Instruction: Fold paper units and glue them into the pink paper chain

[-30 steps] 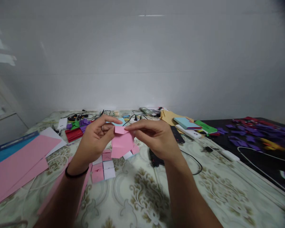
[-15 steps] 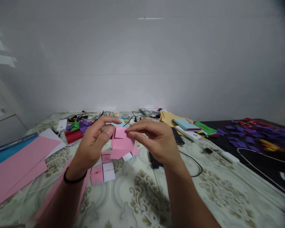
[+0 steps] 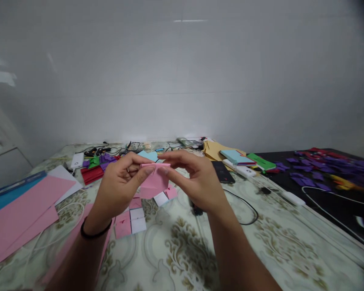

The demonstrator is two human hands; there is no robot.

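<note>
Between both hands, above the table, is a piece of pink paper [image 3: 154,186] with a folded strip along its top edge. My left hand [image 3: 121,184] pinches the strip's left part between thumb and fingers. On the right part, my right hand [image 3: 195,178] pinches the same paper. Below the left hand lie small folded squares, a pink one [image 3: 123,224] and a white one [image 3: 138,221] among them. Another white folded square [image 3: 160,199] and a pink one [image 3: 171,192] sit just beyond the held paper, on the patterned tablecloth [image 3: 188,250].
Large pink sheets [image 3: 27,214] and a blue packet [image 3: 15,194] lie at left. Red folded paper [image 3: 92,174] is further back. At right are a black phone [image 3: 222,172], a looped black cable [image 3: 251,222], coloured papers [image 3: 237,157] and purple pieces [image 3: 303,180] on a black surface.
The paper's small top flap is now a narrow strip across the top edge. My left hand has moved its thumb onto the strip, and both hands have come closer together.
</note>
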